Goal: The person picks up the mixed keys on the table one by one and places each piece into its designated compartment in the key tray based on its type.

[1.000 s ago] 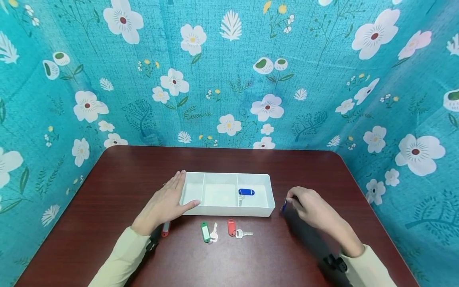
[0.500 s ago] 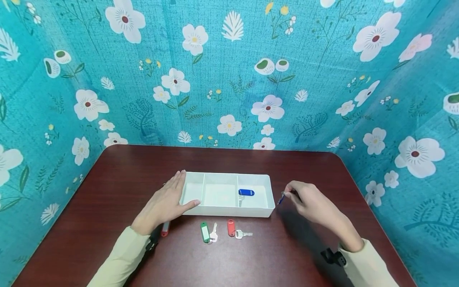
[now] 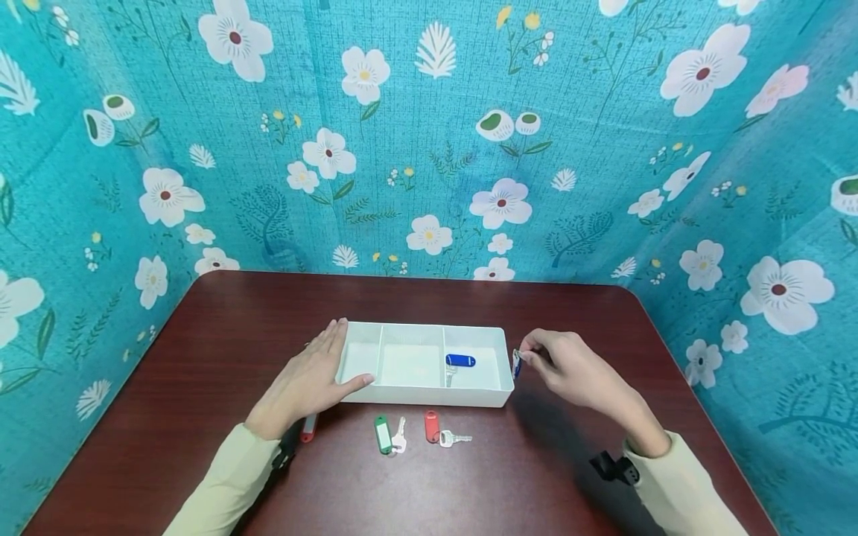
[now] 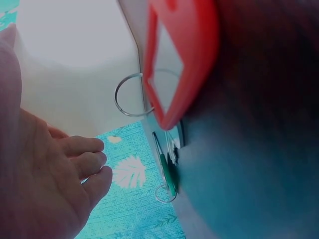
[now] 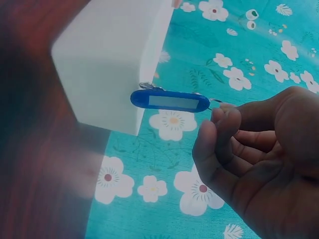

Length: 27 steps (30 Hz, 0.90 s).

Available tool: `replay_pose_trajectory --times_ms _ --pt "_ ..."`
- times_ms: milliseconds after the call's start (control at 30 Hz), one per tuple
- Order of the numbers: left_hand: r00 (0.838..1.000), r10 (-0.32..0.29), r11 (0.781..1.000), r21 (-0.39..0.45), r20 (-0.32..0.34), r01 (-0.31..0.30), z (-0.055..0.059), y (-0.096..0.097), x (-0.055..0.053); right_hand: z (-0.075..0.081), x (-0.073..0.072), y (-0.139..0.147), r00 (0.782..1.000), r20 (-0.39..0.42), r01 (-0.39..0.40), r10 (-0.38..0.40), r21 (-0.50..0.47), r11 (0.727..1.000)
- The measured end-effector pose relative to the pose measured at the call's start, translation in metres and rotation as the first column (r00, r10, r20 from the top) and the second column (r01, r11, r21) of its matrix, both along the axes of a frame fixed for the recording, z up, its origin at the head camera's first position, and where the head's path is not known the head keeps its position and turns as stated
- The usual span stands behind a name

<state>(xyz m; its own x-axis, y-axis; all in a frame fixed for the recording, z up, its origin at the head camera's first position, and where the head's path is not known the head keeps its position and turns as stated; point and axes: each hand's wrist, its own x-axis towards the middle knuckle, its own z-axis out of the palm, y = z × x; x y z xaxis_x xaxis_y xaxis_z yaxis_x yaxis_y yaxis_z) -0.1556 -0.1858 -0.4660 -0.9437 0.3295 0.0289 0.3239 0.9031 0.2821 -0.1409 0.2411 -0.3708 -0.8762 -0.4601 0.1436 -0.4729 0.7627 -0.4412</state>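
Observation:
A white three-compartment tray (image 3: 424, 397) lies across the table. My left hand (image 3: 307, 383) rests along its left end, fingers straight and thumb over the front rim. Just outside the tray's right end, my right hand (image 3: 570, 363) pinches the ring of a blue key tag (image 5: 172, 101) between thumb and fingertips. The tag hangs with its white label showing, and a key (image 5: 149, 86) shows partly behind it, in front of the tray's end wall. Inside the right compartment lies another blue key tag (image 3: 460, 360) with a key (image 3: 450, 375). The left and middle compartments hold nothing.
In front of the tray lie a green key tag (image 3: 383, 435) and a red key tag (image 3: 432, 426), each with a key. Another red key tag (image 3: 309, 428) lies by the left wrist, partly hidden. A flowered turquoise curtain (image 3: 429, 149) surrounds the dark table (image 3: 429, 491).
My right hand has lifted the blue key tag from beside the tray and moved it left and away from me, up to the tray's right rim. My left hand has stayed in place.

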Motion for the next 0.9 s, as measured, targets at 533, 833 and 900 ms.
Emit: replay_pose_trajectory --times_ms 533,833,900 --pt "1.0 0.005 1.0 -0.003 0.002 -0.005 0.0 0.0 0.0 0.01 -0.01 -0.016 1.0 0.015 -0.006 0.006 -0.019 1.0" --pt "1.0 0.001 1.0 -0.003 -0.005 -0.001 0.0 0.0 0.0 0.016 -0.017 -0.022 0.999 0.04 -0.014 0.016 -0.028 0.999" --pt "1.0 -0.003 1.0 -0.002 -0.015 0.003 0.0 0.0 0.001 0.017 -0.018 -0.023 0.999 0.048 -0.015 0.016 -0.027 1.0"
